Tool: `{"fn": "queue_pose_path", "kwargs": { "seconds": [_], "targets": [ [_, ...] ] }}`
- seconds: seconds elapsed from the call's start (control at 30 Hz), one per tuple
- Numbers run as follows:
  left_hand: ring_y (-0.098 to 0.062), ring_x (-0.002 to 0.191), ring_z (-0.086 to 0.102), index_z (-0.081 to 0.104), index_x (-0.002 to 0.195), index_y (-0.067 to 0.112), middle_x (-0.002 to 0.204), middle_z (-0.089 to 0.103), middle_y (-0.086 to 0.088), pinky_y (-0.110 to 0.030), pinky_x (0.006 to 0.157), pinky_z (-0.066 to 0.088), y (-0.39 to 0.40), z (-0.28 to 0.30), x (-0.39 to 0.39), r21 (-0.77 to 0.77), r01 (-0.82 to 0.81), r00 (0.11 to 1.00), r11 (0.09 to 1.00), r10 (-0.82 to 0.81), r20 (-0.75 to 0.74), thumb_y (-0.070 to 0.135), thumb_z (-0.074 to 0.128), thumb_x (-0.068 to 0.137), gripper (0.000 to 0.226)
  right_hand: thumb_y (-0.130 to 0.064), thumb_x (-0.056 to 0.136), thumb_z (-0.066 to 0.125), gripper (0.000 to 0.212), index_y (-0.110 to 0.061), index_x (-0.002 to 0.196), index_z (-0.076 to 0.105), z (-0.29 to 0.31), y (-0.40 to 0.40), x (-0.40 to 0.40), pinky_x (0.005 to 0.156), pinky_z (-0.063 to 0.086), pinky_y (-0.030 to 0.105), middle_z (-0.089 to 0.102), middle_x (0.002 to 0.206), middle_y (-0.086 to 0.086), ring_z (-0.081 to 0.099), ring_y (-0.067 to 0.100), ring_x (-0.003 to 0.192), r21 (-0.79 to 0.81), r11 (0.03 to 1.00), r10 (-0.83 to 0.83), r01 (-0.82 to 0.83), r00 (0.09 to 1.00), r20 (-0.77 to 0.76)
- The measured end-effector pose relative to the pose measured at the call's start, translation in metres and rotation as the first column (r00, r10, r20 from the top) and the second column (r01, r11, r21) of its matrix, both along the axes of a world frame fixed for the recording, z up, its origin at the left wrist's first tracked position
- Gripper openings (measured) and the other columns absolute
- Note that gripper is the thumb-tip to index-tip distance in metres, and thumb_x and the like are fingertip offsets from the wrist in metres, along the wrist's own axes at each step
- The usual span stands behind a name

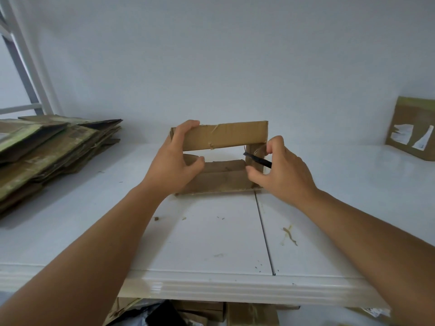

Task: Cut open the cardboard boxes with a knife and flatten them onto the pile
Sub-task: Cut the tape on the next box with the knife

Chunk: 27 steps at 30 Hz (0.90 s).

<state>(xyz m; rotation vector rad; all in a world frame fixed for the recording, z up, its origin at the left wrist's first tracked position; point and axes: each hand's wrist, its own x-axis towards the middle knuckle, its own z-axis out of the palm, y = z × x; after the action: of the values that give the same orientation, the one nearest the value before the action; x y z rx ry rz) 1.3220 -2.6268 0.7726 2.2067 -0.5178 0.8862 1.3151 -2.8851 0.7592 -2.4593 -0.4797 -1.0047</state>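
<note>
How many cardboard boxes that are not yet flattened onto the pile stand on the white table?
2: one box at the centre, held by both hands; one against the wall at far right. More cardboard lies under the table.

Box (220, 158) mid-table (211, 243), pile (51, 149) left, another box (414, 130) right

left hand (175, 158): grips the box (226, 137) at its left end, thumb inside.
right hand (280, 171): at the box's right end, pinching a knife (257, 158).
arms: both outstretched.

Pile (47, 147) blocks left; box (414, 130) far right; bare shelf (211, 231) between.
</note>
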Motion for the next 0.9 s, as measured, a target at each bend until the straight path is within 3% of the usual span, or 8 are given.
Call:
{"fn": "queue_pose_path", "kwargs": {
  "seconds": [0.13,0.3,0.5,0.57,0.63,0.73,0.8,0.9],
  "targets": [
    [-0.005,0.071,0.054,0.031,0.122,0.071,0.101,0.054,-0.001,-0.019,0.066,0.041,0.02,0.005,-0.002,-0.12,-0.005,0.993,0.993,-0.009,-0.119,0.029,0.048,0.079,0.062,-0.035,0.084,0.064,0.04,-0.032,0.1,0.027,0.003,-0.009,-0.007,0.047,0.036,0.028,0.058,0.104,-0.017,0.05,0.019,0.051,-0.003,0.993,0.116,-0.116,0.989,-0.087],
    [0.005,0.082,0.053,0.043,0.115,0.065,0.116,0.051,0.002,-0.014,0.071,0.041,0.034,0.001,0.006,-0.238,-0.013,0.992,0.971,-0.017,-0.125,0.02,0.045,0.078,0.058,-0.028,0.087,0.06,0.013,-0.023,0.089,0.049,0.005,-0.015,-0.004,0.047,0.033,0.03,0.066,0.077,-0.003,0.044,0.014,0.048,-0.029,0.99,0.136,-0.14,0.984,-0.118],
    [-0.016,0.108,0.061,0.059,0.091,0.06,0.11,0.065,0.008,-0.028,0.086,0.049,0.036,-0.016,0.019,-0.132,0.017,0.949,0.991,-0.058,-0.311,0.006,0.059,0.088,0.054,-0.016,0.085,0.061,0.007,-0.016,0.085,0.054,0.005,-0.03,0.003,0.045,0.028,0.026,0.046,0.055,-0.008,0.044,0.023,0.05,-0.088,0.995,-0.04,0.04,0.999,0.007],
    [-0.016,0.115,0.06,0.059,0.092,0.059,0.111,0.065,0.009,-0.034,0.098,0.048,0.035,-0.02,0.021,-0.028,0.047,0.906,0.998,-0.055,-0.421,0.006,0.064,0.09,0.053,-0.021,0.083,0.06,0.006,-0.019,0.082,0.055,0.004,-0.032,0.003,0.047,0.036,0.027,0.05,0.057,-0.007,0.049,0.024,0.053,-0.123,0.991,-0.051,0.048,0.998,-0.021],
    [-0.008,0.116,0.055,0.055,0.097,0.059,0.114,0.06,0.013,-0.027,0.101,0.041,0.035,-0.02,0.02,0.105,0.057,0.861,0.993,0.004,-0.508,0.018,0.068,0.088,0.043,-0.033,0.082,0.058,0.012,-0.022,0.078,0.054,0.002,-0.034,0.003,0.051,0.039,0.028,0.054,0.06,-0.006,0.053,0.023,0.057,-0.191,0.981,-0.058,0.033,0.99,-0.128],
    [0.019,0.087,0.05,0.061,0.092,0.049,0.101,0.053,0.021,0.001,0.077,0.031,0.031,-0.018,0.016,0.123,0.127,0.788,0.984,-0.025,-0.615,0.038,0.066,0.081,0.016,-0.06,0.083,0.056,0.035,-0.026,0.073,0.051,-0.002,-0.035,0.005,0.051,0.036,0.028,0.057,0.066,-0.008,0.055,0.016,0.062,-0.27,0.962,-0.046,-0.041,0.95,-0.308],
    [0.006,0.07,0.048,0.061,0.084,0.029,0.086,0.049,0.007,-0.004,0.072,0.034,0.028,-0.016,0.014,0.072,0.148,0.762,0.986,-0.068,-0.644,0.051,0.055,0.074,0.025,-0.073,0.081,0.053,0.046,-0.028,0.069,0.051,-0.002,-0.035,0.006,0.051,0.035,0.029,0.056,0.065,-0.007,0.055,0.013,0.06,-0.216,0.974,-0.007,-0.072,0.938,-0.347],
    [-0.017,0.079,0.055,0.065,0.085,0.014,0.083,0.061,-0.002,-0.027,0.073,0.04,0.029,-0.017,0.017,0.073,0.011,0.814,0.997,0.033,-0.58,0.05,0.055,0.087,0.037,-0.066,0.086,0.054,0.031,-0.039,0.07,0.058,-0.001,-0.034,0.008,0.051,0.033,0.026,0.056,0.061,-0.017,0.051,0.007,0.053,-0.086,0.992,0.056,-0.089,0.943,-0.328]
  ]
}}
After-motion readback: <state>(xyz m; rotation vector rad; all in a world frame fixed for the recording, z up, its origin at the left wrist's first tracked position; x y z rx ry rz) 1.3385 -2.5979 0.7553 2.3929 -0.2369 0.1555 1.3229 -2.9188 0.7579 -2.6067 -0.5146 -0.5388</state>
